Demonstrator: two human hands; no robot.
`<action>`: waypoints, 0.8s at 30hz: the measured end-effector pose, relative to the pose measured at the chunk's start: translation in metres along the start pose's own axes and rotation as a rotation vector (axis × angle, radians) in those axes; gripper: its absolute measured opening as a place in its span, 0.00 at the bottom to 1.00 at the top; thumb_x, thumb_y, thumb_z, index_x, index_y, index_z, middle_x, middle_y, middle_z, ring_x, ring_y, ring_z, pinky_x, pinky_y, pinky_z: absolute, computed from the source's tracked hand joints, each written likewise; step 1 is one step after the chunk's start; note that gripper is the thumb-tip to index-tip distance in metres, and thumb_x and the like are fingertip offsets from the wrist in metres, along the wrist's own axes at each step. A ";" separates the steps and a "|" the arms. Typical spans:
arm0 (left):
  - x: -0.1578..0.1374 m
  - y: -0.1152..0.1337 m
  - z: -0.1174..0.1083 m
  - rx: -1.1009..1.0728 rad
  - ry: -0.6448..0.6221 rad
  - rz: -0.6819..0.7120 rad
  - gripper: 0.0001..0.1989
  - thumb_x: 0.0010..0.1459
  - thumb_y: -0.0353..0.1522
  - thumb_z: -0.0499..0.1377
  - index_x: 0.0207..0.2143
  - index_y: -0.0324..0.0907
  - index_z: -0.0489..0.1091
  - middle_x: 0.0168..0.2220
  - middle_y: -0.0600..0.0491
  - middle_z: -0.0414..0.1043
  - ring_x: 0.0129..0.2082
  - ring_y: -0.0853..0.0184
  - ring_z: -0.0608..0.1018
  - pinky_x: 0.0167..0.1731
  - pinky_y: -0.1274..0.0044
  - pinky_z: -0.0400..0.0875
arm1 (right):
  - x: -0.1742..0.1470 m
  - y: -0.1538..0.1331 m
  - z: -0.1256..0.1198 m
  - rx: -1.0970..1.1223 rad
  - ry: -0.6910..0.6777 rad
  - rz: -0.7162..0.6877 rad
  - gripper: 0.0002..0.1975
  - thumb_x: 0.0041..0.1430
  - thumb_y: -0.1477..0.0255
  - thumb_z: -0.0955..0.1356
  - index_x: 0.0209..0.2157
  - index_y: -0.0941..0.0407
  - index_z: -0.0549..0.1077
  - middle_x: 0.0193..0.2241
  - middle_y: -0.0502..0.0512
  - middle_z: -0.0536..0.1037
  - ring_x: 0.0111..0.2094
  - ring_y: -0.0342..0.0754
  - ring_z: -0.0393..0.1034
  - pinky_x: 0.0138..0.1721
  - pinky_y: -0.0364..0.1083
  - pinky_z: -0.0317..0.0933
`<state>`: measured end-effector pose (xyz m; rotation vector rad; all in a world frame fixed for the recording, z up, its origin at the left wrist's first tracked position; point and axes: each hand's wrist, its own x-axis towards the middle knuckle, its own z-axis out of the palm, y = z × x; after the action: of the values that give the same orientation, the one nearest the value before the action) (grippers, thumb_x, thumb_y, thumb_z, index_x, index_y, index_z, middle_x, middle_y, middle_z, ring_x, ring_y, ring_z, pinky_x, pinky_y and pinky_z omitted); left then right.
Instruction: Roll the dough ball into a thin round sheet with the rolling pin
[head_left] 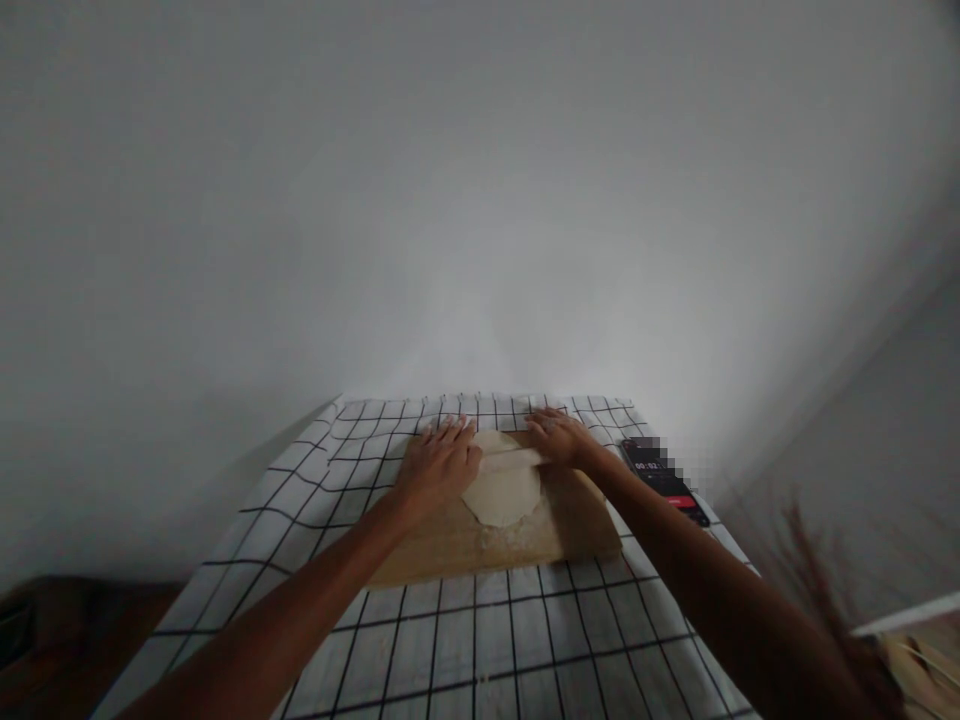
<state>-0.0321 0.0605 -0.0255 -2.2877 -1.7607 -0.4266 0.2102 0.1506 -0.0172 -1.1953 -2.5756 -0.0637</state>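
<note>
A thin round sheet of dough [504,498] lies on a wooden board [450,555], with a light rolling pin [511,459] across its far part. My left hand [442,458] rests palm down over the pin's left end, its fingers stretched forward and the thumb toward the middle. Over the right end lies my right hand [561,437], also flat with fingers extended. Neither hand is wrapped round the pin, and its ends are hidden beneath them. White flour [499,538] dusts the board just in front of the dough.
A white tablecloth with black grid lines [480,650] covers the table. To the right of the board lies a phone [671,490] with a timer on its screen, partly pixelated. A plain pale wall [480,200] rises behind the table. Blurred reddish stems [806,560] stand at right.
</note>
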 end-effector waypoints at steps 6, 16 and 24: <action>-0.017 0.008 -0.001 -0.042 0.060 0.082 0.26 0.68 0.34 0.44 0.64 0.30 0.63 0.65 0.37 0.64 0.68 0.54 0.62 0.67 0.60 0.55 | -0.057 -0.031 -0.012 0.023 0.117 0.058 0.19 0.73 0.69 0.57 0.55 0.53 0.75 0.57 0.58 0.76 0.63 0.52 0.64 0.64 0.57 0.57; -0.075 0.020 -0.022 -0.100 0.090 0.161 0.25 0.70 0.35 0.45 0.67 0.40 0.58 0.68 0.45 0.60 0.67 0.59 0.65 0.67 0.62 0.57 | -0.133 -0.091 -0.011 0.122 0.224 0.158 0.23 0.74 0.65 0.56 0.64 0.56 0.65 0.65 0.59 0.67 0.67 0.54 0.56 0.67 0.60 0.50; -0.054 0.018 -0.018 -0.088 0.032 0.134 0.26 0.69 0.35 0.45 0.64 0.32 0.62 0.65 0.38 0.64 0.65 0.55 0.68 0.65 0.59 0.60 | -0.090 -0.070 -0.018 0.049 0.172 0.158 0.22 0.74 0.60 0.55 0.59 0.51 0.69 0.62 0.56 0.70 0.66 0.56 0.58 0.67 0.65 0.44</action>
<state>-0.0291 0.0006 -0.0282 -2.4270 -1.5923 -0.5216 0.2162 0.0356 -0.0202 -1.3097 -2.3153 -0.0652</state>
